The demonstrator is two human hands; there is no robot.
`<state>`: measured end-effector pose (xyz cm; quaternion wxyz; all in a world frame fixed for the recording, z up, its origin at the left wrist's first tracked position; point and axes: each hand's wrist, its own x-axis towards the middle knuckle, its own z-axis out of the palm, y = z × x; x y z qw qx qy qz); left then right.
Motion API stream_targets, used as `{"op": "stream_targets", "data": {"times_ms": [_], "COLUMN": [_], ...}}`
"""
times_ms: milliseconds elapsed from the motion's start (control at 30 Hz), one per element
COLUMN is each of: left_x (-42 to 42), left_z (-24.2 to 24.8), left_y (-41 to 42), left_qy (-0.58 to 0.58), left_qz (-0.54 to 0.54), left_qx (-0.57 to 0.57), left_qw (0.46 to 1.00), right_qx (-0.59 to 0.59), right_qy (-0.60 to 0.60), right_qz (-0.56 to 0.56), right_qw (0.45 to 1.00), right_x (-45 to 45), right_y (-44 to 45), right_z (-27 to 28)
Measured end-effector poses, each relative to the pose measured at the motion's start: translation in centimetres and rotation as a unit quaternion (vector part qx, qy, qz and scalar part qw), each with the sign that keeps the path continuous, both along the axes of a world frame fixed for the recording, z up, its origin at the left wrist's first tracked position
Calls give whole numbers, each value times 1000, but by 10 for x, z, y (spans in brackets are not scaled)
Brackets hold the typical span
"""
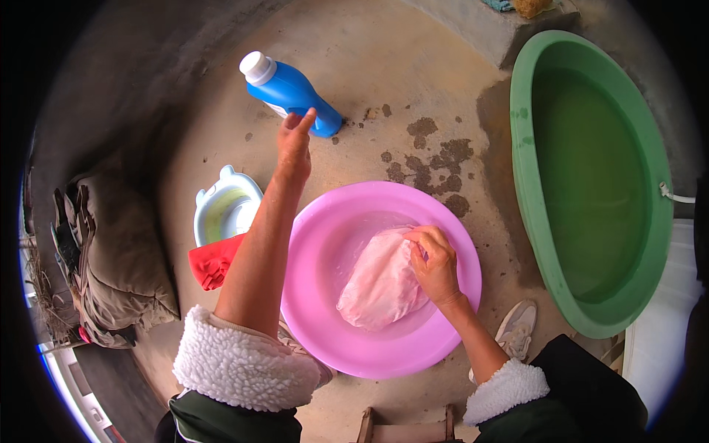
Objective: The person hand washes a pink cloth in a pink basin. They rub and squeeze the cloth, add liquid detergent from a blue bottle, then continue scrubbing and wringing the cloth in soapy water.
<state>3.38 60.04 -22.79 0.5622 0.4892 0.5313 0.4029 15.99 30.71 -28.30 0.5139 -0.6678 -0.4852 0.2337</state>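
A pale pink wet cloth point(382, 285) lies bunched in a pink plastic basin point(310, 310) on the floor before me. The fingers of my right hand point(436, 263) are closed on the upper right edge of this cloth. My left arm stretches forward past the basin's left side. At its end my left hand point(294, 145) overlaps the lower part of a blue plastic bottle point(293, 88) with a white cap. Whether the fingers grip the bottle or only reach it, I cannot tell. The bottle bears a label, partly hidden.
A light blue small basin point(200, 224) with ear-like tabs and a red cloth point(213, 263) lie left of my forearm. At right stands a large green tub point(523, 183) of water with a white hose point(678, 196). Wet spots mark the concrete floor point(360, 66). A brown padded cloth point(124, 243) is far left.
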Motion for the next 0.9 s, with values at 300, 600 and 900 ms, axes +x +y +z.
{"op": "stream_targets", "data": {"times_ms": [300,600,900], "left_x": [20,-51,-110], "left_z": [-19,14,77], "left_y": [44,75,16], "left_qy": [-29,33,101], "left_qz": [7,122,50], "left_qx": [-2,6,6], "left_qw": [1000,992,994], "right_qx": [-11,-63,-101], "right_qy": [75,101,98], "right_qz": [55,68,94], "right_qw": [996,991,986], "right_x": [-15,-18,-24], "right_y": [2,1,-6], "right_z": [-9,-15,-9]}}
